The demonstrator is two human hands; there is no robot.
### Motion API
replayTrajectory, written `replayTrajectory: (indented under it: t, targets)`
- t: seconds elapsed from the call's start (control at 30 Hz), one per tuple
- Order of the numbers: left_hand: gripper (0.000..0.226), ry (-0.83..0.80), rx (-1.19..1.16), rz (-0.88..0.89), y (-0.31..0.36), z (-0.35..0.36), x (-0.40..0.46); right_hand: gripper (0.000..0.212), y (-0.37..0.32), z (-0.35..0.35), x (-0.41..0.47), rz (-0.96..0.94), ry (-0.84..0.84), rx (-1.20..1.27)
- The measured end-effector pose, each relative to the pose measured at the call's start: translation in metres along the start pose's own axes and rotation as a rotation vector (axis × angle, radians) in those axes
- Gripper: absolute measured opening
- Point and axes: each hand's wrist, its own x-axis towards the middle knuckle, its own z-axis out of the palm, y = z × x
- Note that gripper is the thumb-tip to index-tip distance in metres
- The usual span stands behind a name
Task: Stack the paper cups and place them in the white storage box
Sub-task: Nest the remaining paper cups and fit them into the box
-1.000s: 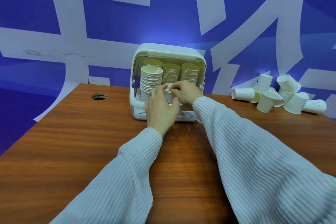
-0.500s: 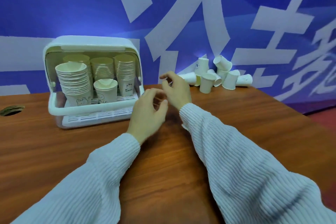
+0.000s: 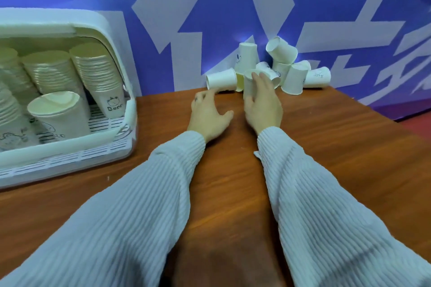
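Two arms in pale ribbed sleeves are reaching out over the brown wooden bench (image 3: 326, 147). The left hand (image 3: 208, 114) is hovering released, fingers loosely spread, near a white paper cup lying on its side (image 3: 221, 80). The right hand (image 3: 262, 100) is closing round an upright white paper cup (image 3: 249, 82) at the front of the jumbled pile of white paper cups (image 3: 291, 70) against the blue wall. To the left, the white plastic storage box (image 3: 112, 37) is standing open, already holding tall cup stacks. These cups are probably featherlight, thin-walled and easily crushed; gripping gently round the mid-wall, below the stiffer rolled rim, seems safest
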Motion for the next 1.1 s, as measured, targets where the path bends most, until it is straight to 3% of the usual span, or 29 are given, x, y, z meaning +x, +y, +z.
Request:
replayTrajectory:
  t: [0.1,0.23,0.33,0.43,0.53,0.6,0.67,0.73,1.1]
  targets:
    - [0.082,-0.013,0.136,0.07,-0.006,0.016,0.033,0.057,0.009,0.007,0.013,-0.003,-0.001,-0.021]
    - [0.066,0.084,0.55,0.273,-0.006,0.033,0.062,0.054,0.014,0.008,0.015,0.015,0.105,0.055]
    - [0.068,0.19,0.595,0.193,-0.009,0.039,0.08,0.042,0.016,0.008,0.016,0.054,0.164,0.081]
    - [0.076,0.187,0.574,0.075,-0.017,0.041,0.09,0.02,0.011,0.007,0.016,0.095,0.205,0.119]
    - [0.08,0.227,0.585,0.07,-0.019,0.042,0.093,0.018,0.004,0.005,0.009,0.123,0.262,0.207]
    - [0.075,0.326,0.689,0.112,-0.017,0.042,0.09,0.018,0.003,0.004,0.006,0.136,0.288,0.25]
    - [0.057,0.4,0.778,0.147,-0.016,0.042,0.087,0.016,0.003,0.004,0.004,0.144,0.285,0.264]
    - [0.04,0.422,0.783,0.165,-0.017,0.041,0.085,0.014,0.002,0.004,0.001,0.147,0.289,0.284]
    - [0.05,0.333,0.466,0.069,-0.004,0.009,0.015,0.012,-0.013,-0.019,-0.034,0.159,0.281,0.35]
